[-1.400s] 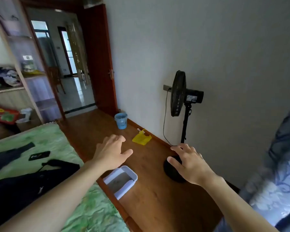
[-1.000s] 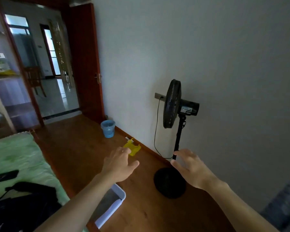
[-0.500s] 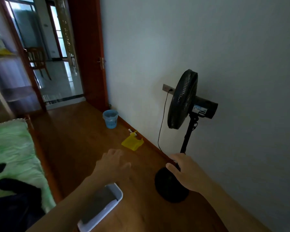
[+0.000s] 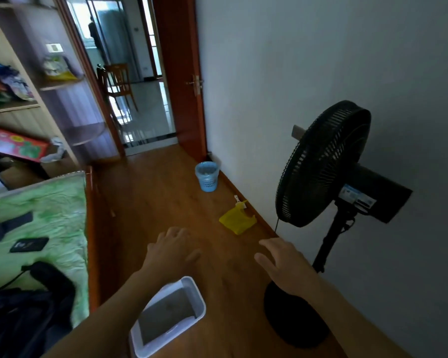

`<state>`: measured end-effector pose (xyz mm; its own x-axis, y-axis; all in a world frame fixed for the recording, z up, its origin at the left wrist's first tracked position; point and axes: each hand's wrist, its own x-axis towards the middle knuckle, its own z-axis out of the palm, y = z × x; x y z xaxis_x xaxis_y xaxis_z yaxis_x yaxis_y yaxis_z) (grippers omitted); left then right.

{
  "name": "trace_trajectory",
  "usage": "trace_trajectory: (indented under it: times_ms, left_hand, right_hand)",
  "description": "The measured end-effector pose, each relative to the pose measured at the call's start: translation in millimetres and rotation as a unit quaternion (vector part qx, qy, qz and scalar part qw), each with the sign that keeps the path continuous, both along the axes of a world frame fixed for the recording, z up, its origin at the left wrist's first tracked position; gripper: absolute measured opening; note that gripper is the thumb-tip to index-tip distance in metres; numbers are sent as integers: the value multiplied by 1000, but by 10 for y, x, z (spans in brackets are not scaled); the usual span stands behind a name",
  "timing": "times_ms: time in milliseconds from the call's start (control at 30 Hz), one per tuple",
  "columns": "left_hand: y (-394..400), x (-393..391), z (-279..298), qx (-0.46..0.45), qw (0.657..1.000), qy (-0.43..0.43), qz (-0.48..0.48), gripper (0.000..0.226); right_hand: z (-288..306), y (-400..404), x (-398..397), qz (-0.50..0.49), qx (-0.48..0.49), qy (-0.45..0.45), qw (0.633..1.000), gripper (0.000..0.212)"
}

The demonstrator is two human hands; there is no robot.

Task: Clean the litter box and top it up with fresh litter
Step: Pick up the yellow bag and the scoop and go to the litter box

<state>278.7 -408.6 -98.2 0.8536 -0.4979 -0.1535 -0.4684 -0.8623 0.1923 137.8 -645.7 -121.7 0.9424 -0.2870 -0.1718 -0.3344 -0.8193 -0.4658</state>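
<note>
A white litter box [image 4: 199, 303] with grey litter inside lies on the wooden floor near the bed, partly behind my left forearm. A yellow scoop [image 4: 237, 220] lies on the floor by the wall, farther off. A blue mesh bin [image 4: 207, 176] stands by the wall beyond it. My left hand [image 4: 172, 250] is stretched forward above the floor, fingers relaxed, holding nothing. My right hand [image 4: 286, 266] is held out with fingers spread, over the fan's base, empty.
A black standing fan [image 4: 321, 164] with a round base [image 4: 292, 319] stands against the right wall. A bed with a green cover [image 4: 49, 215], dark clothes and a phone is on the left. Shelves fill the left wall; a doorway [image 4: 137, 99] opens ahead.
The view has swung left and closer to the floor things. My right hand has lifted off the fan's base and spread its fingers. My left hand stays held out, empty.
</note>
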Motion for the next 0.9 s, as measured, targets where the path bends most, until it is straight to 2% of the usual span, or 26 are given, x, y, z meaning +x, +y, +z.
trace_trajectory:
  times_ms: [67,167,233,467,633,767,900]
  left_hand:
    - [-31,158,2,7,1000,0,14,63]
    - [-57,455,-63,11,999,11,40,64]
    - [-100,695,-148,9,998,21,55,65]
    - [-474,1838,-357,-44,997,33,54,68]
    - [-480,2646,-401,-59,997,28,42,64]
    - [-367,3164,-417,-44,996,46,67,69]
    - [-352,3606,-433,-44,994,47,92,66]
  right_hand:
    - [-41,-64,271,19,2,-3,1000,88]
    - [-136,-119,685,49,7,1,999,68]
    - [-188,-145,967,65,0,2,998,63]
    - [-120,-263,2113,61,-101,1,993,58]
    - [-53,-216,3034,60,-114,24,991,55]
    - [-117,-175,3663,51,-81,32,995,55]
    - [-183,-235,4278,27,-107,69,991,55]
